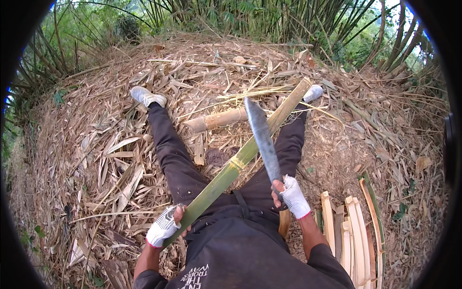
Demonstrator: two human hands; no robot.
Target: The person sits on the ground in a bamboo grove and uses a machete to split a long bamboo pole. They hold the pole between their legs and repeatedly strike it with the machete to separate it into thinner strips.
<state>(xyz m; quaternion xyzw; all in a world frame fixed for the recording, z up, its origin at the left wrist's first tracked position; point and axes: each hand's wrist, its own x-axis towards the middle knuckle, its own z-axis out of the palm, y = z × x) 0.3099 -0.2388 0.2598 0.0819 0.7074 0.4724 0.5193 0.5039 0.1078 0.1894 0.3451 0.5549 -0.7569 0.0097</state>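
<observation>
My left hand (167, 225), in a white fingerless glove with dark grip dots, is closed round the near end of a long green bamboo strip (217, 187). The strip slants up and to the right across my lap, with a pale node near its middle and its far end by my right shoe. In my right hand (290, 196), gloved the same way, is a machete (263, 137). Its broad grey blade points up and slightly left, crossing in front of the bamboo in this view; whether it touches cannot be told. The fingers wrap its handle.
A short bamboo log (215, 120) lies on the ground between my outstretched legs. Thin bamboo shavings (262, 92) are scattered beyond it. Several split bamboo pieces (353, 236) lie side by side at my right. Dry leaves cover the ground, with bamboo clumps (332, 24) at the far side.
</observation>
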